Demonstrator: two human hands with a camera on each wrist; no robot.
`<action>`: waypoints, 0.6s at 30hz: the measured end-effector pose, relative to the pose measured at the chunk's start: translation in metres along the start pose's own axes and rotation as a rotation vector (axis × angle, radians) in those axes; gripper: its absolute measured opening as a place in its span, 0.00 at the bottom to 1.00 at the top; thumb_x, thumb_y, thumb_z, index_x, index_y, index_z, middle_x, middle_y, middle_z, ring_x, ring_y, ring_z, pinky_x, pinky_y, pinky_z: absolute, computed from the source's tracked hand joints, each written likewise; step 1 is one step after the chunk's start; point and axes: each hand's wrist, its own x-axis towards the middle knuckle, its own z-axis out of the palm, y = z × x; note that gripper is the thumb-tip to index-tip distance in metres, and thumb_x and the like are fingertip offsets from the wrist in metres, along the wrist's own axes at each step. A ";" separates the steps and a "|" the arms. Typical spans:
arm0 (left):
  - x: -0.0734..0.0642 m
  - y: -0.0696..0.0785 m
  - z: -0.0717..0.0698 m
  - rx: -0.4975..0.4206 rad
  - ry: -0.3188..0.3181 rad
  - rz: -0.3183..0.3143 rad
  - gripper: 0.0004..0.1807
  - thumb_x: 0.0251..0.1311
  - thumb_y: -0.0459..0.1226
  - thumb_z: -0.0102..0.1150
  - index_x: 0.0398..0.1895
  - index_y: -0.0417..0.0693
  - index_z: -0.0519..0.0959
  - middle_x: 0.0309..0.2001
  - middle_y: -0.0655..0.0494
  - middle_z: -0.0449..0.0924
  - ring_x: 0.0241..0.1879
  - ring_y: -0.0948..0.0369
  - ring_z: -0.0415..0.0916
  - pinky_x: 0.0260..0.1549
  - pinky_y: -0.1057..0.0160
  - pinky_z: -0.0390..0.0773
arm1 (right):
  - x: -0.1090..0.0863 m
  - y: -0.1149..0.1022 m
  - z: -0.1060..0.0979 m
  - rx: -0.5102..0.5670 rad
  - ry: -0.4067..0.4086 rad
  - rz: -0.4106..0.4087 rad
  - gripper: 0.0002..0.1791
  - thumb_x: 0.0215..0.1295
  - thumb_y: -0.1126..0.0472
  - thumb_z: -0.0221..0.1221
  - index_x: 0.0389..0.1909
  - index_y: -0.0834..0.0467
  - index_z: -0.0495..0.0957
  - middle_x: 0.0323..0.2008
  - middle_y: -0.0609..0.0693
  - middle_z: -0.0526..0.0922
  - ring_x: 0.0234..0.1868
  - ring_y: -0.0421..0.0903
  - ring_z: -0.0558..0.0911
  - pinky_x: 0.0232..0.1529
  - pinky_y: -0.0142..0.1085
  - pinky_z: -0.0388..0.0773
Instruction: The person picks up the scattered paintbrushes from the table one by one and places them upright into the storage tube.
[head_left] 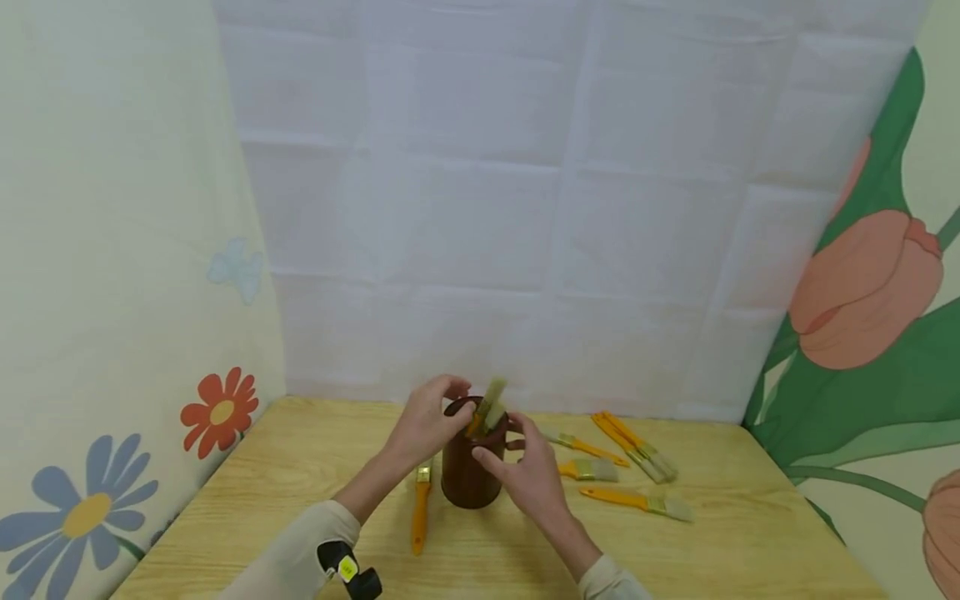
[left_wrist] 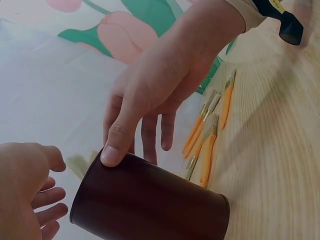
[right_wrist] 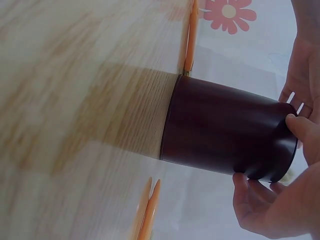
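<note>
A dark brown cylindrical holder (head_left: 471, 479) stands upright on the table, with paintbrushes (head_left: 492, 402) in it, bristles up above the rim. My right hand (head_left: 536, 482) holds the holder near its top, thumb on the front by the rim and fingers around the right side. At the left of the rim is my left hand (head_left: 427, 423); in the left wrist view its fingers (left_wrist: 50, 197) are spread and loosely bent beside the bristles, with nothing between them. The right wrist view shows the holder (right_wrist: 225, 132) from the side, the right thumb at its rim.
Left of the holder lies a paintbrush (head_left: 420, 512) with an orange handle. Several more lie on the right, among them one paintbrush (head_left: 637, 500) nearest the front and a pair of brushes (head_left: 633, 446) farther back. A white cloth (head_left: 480, 208) hangs behind the wooden table (head_left: 315, 450).
</note>
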 end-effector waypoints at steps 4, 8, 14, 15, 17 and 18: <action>-0.003 -0.005 -0.003 0.003 0.015 -0.046 0.16 0.71 0.43 0.62 0.57 0.47 0.80 0.53 0.52 0.80 0.52 0.54 0.76 0.51 0.47 0.77 | 0.001 0.001 0.001 0.002 0.005 -0.003 0.41 0.60 0.46 0.74 0.70 0.57 0.70 0.59 0.53 0.78 0.48 0.52 0.81 0.39 0.43 0.81; -0.009 -0.017 -0.007 0.052 0.055 -0.113 0.17 0.74 0.46 0.58 0.57 0.46 0.80 0.52 0.53 0.80 0.50 0.54 0.77 0.48 0.49 0.77 | 0.002 0.004 0.002 0.006 0.006 -0.003 0.41 0.60 0.46 0.74 0.69 0.56 0.70 0.57 0.52 0.79 0.48 0.53 0.81 0.40 0.44 0.81; -0.024 -0.050 -0.007 0.165 0.058 -0.182 0.14 0.74 0.42 0.57 0.53 0.42 0.81 0.46 0.50 0.80 0.47 0.51 0.78 0.45 0.48 0.78 | 0.002 0.007 0.002 -0.001 0.011 0.000 0.41 0.59 0.44 0.74 0.69 0.57 0.70 0.58 0.53 0.78 0.49 0.54 0.81 0.40 0.45 0.80; -0.027 -0.055 -0.006 0.190 0.048 -0.190 0.14 0.73 0.41 0.58 0.53 0.41 0.81 0.46 0.49 0.81 0.46 0.50 0.79 0.44 0.48 0.78 | 0.002 0.008 0.002 -0.001 0.010 0.001 0.42 0.59 0.44 0.74 0.69 0.57 0.70 0.58 0.53 0.78 0.49 0.54 0.81 0.40 0.44 0.80; -0.034 -0.063 -0.004 0.235 0.009 -0.224 0.14 0.71 0.39 0.59 0.53 0.40 0.80 0.45 0.48 0.81 0.44 0.50 0.79 0.41 0.48 0.79 | 0.002 0.008 0.002 -0.001 0.006 0.001 0.42 0.59 0.44 0.74 0.69 0.57 0.70 0.58 0.53 0.78 0.49 0.55 0.80 0.39 0.44 0.80; -0.037 -0.066 -0.004 0.254 -0.015 -0.242 0.15 0.70 0.39 0.59 0.54 0.39 0.80 0.45 0.47 0.81 0.43 0.50 0.79 0.39 0.49 0.79 | 0.002 0.009 0.002 -0.003 0.003 0.001 0.42 0.59 0.44 0.74 0.70 0.57 0.70 0.58 0.53 0.78 0.49 0.55 0.80 0.39 0.44 0.80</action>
